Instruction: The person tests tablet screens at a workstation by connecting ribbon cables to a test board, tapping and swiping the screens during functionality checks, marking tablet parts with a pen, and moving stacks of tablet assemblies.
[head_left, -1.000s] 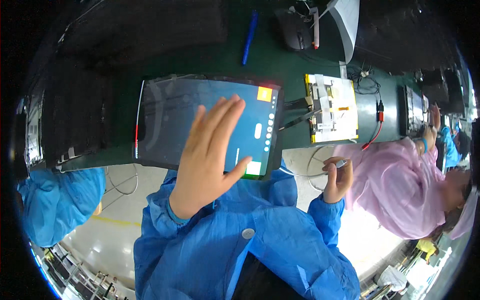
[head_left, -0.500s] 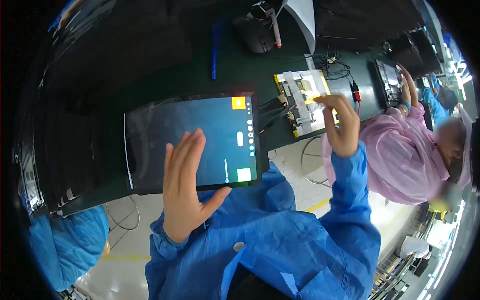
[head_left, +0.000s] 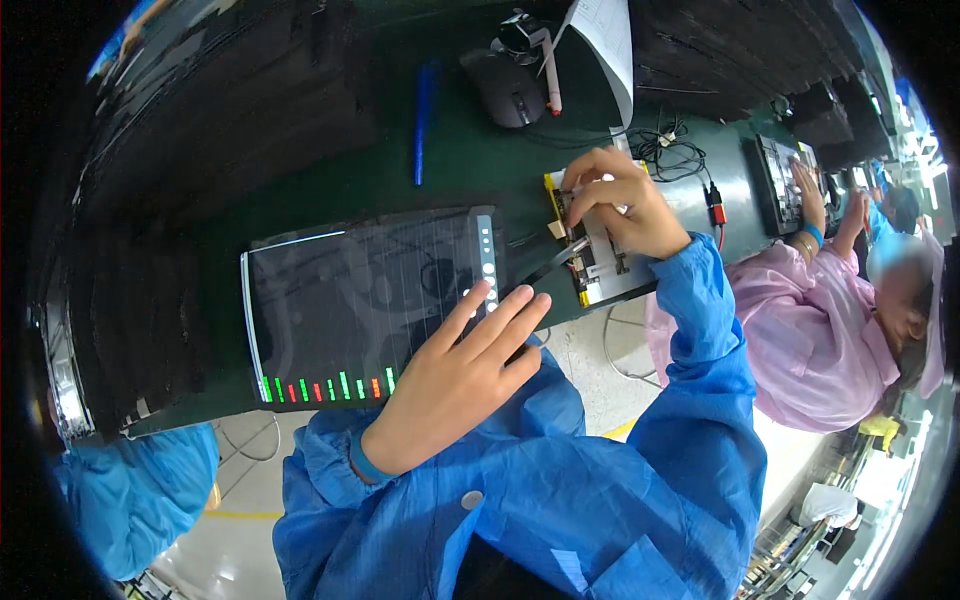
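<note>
You are working at a dark green bench [head_left: 470,170] in a line where other people are also sitting, one in a pink coat [head_left: 810,320] at your right.

Nearest to you, your left hand [head_left: 455,380] is lying flat and open over the lower right part of the tablet [head_left: 360,300]. The fingers are stretched, the tips are touching the screen near its column of white buttons, and the hand is gripping nothing. The screen is showing a row of green and red bars along its lower edge.

Further away, your right hand [head_left: 615,205] is resting on the circuit board in the yellow frame [head_left: 595,250], just beside the tablet's right edge. The fingers are curled and pinching something small there; what it is I cannot tell. A flat cable is running between board and tablet.

It seems you are testing the touch screen while handling the board connection. The next move is probably needing a light, exact finger on the screen and a steady right hand.

Behind are lying a blue pen [head_left: 425,120] and a black mouse [head_left: 510,90].
</note>
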